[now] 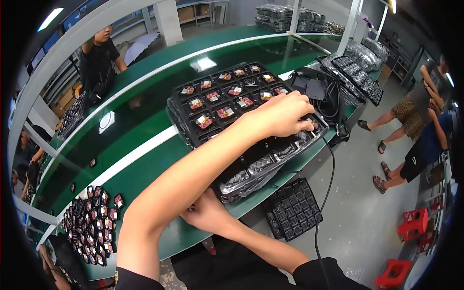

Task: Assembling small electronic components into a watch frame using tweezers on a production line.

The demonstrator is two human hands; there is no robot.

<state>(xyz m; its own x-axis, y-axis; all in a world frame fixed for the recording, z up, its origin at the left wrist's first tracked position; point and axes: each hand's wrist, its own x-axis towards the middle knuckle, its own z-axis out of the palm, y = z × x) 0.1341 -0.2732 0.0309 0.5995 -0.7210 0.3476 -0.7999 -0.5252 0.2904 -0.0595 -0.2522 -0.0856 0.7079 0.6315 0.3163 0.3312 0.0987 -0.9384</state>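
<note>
My left arm reaches across to the right, over a stack of black plastic trays [186, 137]. My left hand [285, 116] is closed at the top tray's right side, its fingertips pinched on a small circuit module [315, 124] at a compartment. Similar red-and-black modules, such as one circuit module [225, 112], sit in many of the tray's compartments; several near compartments show no module. Beneath my left forearm, my right hand [209, 215] is curled by the tray stack's near left corner. Something small and dark shows at its fingers, too hidden to name.
A pile of loose modules [92, 224] lies on the green bench [159, 169] at left. More black trays [295, 210] stand below the bench edge. A black bag with cables [328, 94] sits right of the stack. Red stools [394, 273] and people stand at right; another person is across the bench.
</note>
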